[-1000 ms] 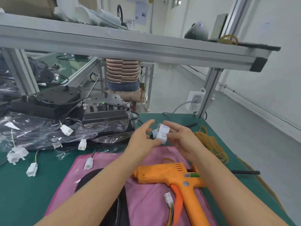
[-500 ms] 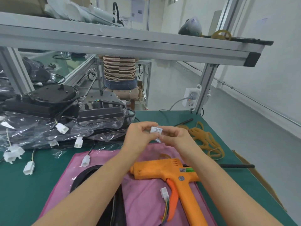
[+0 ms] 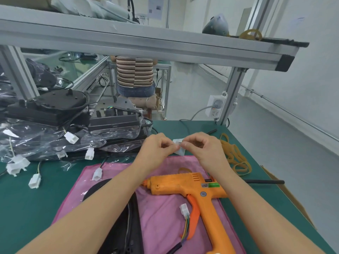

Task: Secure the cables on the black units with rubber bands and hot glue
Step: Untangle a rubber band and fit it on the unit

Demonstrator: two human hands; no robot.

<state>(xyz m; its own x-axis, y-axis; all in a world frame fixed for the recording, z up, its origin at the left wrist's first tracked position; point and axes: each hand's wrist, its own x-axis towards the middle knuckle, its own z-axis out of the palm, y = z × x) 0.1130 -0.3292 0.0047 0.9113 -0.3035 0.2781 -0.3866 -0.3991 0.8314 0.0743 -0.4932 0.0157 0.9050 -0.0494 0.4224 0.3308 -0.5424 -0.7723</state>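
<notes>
My left hand [image 3: 157, 149] and right hand [image 3: 203, 149] meet above the far edge of the cloth [image 3: 161, 213], pinching a small tag [image 3: 178, 146] between them. The glue gun [image 3: 194, 195] lies on the cloth under my right forearm. Rubber bands [image 3: 236, 158] lie right of my hands; bagged units [image 3: 55, 125] are stacked to the left.

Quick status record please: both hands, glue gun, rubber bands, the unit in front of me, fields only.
left hand: pinches small white labelled piece
right hand: pinches same piece, opposite side
glue gun: orange, lying on pink cloth, untouched
rubber bands: loose pile on green mat, right of hands
black unit: on cloth, white connector with coloured wires beside it
</notes>
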